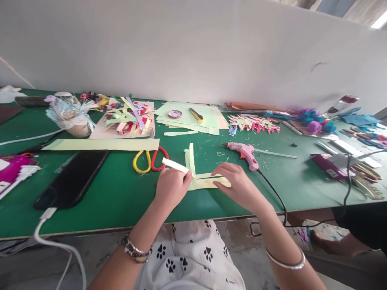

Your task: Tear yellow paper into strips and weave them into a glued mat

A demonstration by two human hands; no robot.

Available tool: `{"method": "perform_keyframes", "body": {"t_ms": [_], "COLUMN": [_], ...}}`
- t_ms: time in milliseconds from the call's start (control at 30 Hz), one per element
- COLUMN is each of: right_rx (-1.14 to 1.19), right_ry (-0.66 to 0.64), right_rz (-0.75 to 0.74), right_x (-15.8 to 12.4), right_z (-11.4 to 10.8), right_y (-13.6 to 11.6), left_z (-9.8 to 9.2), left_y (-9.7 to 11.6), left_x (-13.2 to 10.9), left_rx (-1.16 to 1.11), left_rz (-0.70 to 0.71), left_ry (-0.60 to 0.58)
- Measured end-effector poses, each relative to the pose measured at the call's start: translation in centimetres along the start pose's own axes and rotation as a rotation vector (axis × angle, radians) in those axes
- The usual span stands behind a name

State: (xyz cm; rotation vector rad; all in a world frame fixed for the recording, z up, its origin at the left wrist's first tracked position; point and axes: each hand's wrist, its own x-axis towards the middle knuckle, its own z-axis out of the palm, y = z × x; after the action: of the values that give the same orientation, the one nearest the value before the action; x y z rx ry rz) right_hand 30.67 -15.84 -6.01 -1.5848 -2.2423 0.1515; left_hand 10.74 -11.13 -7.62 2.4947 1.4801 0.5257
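Pale yellow-green paper strips lie crossed on the green table in front of me, with upright strips (191, 159) meeting sideways strips (207, 184). My left hand (173, 183) pinches a short pale strip (175, 165) between thumb and fingers, over the left side of the crossing. At the right ends of the sideways strips is my right hand (234, 181), thumb and fingers apart, touching or just above the paper. Behind my left hand lie scissors with yellow and red handles (153, 160), partly under a long pale strip (105, 144).
A pink glue gun (245, 152) lies right of centre, its black cord running off the front edge. A black phone (72, 179) is on the left. Farther back are paper scraps (130, 117), pale sheets (184, 117), a cutter (196, 115) and a woven red-white piece (254, 124).
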Motion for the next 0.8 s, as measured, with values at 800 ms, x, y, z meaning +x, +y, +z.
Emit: {"method": "perform_keyframes", "body": {"t_ms": [800], "right_rx": [-0.053], "right_ry": [-0.037], "right_rz": [0.24], "right_x": [0.7], "right_z": [0.5], "right_y": [0.7], "left_z": [0.7], "left_y": [-0.3], "left_x": [-0.3], "left_rx": [0.059], "left_rz": [0.048], "left_ry": [0.059]}}
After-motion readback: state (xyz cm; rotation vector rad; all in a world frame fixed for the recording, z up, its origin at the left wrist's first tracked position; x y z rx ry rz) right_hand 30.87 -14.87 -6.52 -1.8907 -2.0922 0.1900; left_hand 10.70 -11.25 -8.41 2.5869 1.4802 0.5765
